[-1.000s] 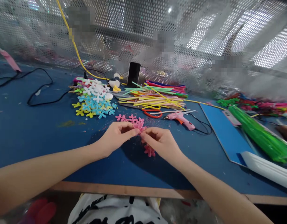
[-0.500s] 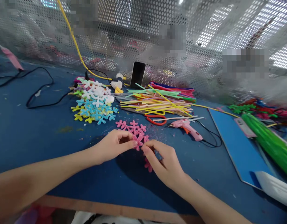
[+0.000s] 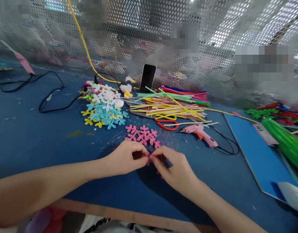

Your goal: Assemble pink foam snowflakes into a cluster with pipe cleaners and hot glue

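Observation:
My left hand pinches a small pink fuzzy flower between thumb and index finger, and only bits of it show. Its fingertips meet those of my right hand, which is also closed in a pinch at the flower's right edge. Just beyond my fingers lies a group of pink flowers on the blue table. Another pink piece is mostly hidden under my right hand. Further back on the left is a heap of white, blue and yellow flowers.
Colourful fuzzy stems are piled at the back, with red-handled scissors before them. Right of these lies a pink glue gun with a black cord. A phone leans upright. A blue board and green bundle lie right.
The pink flower, which faced the camera with its petals showing, is now mostly covered by my fingers. My hands have come together, fingertips touching. The view has shifted slightly left.

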